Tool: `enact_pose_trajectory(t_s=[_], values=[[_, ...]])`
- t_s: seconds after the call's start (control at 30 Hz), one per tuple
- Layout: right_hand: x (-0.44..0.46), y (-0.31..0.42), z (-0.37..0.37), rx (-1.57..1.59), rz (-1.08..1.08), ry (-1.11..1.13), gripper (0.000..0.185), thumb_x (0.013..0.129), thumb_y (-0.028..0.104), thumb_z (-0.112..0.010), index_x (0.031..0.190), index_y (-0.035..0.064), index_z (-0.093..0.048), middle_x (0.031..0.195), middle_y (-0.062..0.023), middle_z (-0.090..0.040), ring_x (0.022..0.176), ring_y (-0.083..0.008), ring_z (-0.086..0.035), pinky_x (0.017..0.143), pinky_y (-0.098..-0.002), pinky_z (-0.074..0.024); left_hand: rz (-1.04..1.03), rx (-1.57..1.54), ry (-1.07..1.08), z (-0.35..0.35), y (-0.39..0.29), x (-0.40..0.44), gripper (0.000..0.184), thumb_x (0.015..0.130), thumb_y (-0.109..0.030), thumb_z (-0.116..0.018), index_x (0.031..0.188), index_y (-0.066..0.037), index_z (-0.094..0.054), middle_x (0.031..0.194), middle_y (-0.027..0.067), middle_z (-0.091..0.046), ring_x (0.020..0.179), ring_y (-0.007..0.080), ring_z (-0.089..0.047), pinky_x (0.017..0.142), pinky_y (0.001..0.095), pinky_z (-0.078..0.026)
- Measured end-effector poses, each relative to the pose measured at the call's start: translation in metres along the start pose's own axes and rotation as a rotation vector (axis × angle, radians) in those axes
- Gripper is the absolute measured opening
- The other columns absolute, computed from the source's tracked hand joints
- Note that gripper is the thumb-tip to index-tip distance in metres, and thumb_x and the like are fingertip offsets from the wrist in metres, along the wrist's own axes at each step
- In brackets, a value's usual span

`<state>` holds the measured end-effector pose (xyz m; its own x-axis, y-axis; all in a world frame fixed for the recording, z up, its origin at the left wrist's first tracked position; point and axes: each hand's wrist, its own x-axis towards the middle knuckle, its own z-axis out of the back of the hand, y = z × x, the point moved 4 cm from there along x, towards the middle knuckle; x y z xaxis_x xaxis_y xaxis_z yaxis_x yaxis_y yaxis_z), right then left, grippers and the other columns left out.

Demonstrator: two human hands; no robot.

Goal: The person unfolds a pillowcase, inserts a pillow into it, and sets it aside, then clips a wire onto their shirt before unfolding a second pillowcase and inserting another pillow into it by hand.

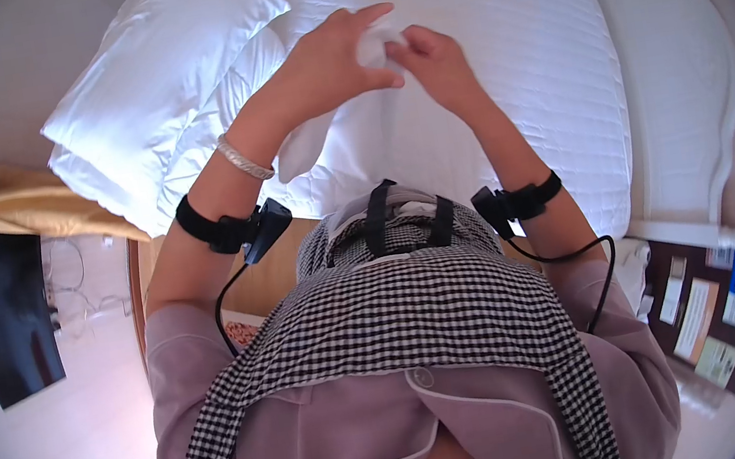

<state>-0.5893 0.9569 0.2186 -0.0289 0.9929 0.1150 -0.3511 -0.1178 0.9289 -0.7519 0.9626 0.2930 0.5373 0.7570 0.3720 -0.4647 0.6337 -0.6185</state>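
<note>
A bunched piece of white cloth [377, 47] is between my two hands over the bed; its exact kind I cannot make out. My left hand [338, 56] curves around the bunch, thumb and forefinger wide apart on either side. From the right, my right hand [438, 65] pinches the cloth's edge between thumb and fingers. A white flap of fabric [306, 147] hangs below my left wrist; whether it belongs to the same cloth is unclear. Underneath lies a white quilted mattress cover [530, 40].
Left on the bed, a white pillow [157, 56] rests on crumpled white bedding [184, 162]. A white headboard-like panel [675, 75] stands at the right. Beyond it, a dark surface [694, 259] carries several small packages. A black screen [10, 310] is at far left.
</note>
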Motion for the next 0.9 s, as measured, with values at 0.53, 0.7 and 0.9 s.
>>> enact_pose_trajectory(t_s=[0.53,0.7,0.9], values=[[0.028,-0.005,0.023,-0.338,0.293,-0.080,0.022,0.087,0.019,-0.062,0.103,0.0036,-0.064,0.095,-0.0128,-0.066,0.083,-0.0219,-0.063,0.077,-0.0306,-0.0488,0.223,0.241,-0.063,-0.020,0.099,0.049,0.024,0.087,-0.026,-0.058,0.104,-0.009,-0.064,0.084,0.0153,-0.066,0.077,0.0340,-0.062,0.072,0.0415,-0.050],[-0.028,0.074,-0.046,-0.164,0.271,0.552,0.016,0.087,0.013,-0.058,0.098,0.0030,-0.064,0.092,-0.0124,-0.066,0.084,-0.0252,-0.064,0.077,-0.0316,-0.0492,0.206,0.378,-0.136,0.012,0.157,0.040,0.023,0.089,-0.027,-0.054,0.103,-0.012,-0.064,0.087,0.0134,-0.067,0.079,0.0331,-0.063,0.073,0.0406,-0.050],[-0.057,0.100,-0.099,-0.104,0.407,1.080,0.019,0.090,0.017,-0.057,0.100,0.0029,-0.064,0.096,-0.0100,-0.067,0.084,-0.0214,-0.064,0.076,-0.0309,-0.0506,-0.037,0.431,-0.199,0.045,0.178,0.092,0.015,0.078,-0.013,-0.057,0.082,-0.002,-0.067,0.081,0.0213,-0.065,0.082,0.0370,-0.062,0.078,0.0424,-0.049]])
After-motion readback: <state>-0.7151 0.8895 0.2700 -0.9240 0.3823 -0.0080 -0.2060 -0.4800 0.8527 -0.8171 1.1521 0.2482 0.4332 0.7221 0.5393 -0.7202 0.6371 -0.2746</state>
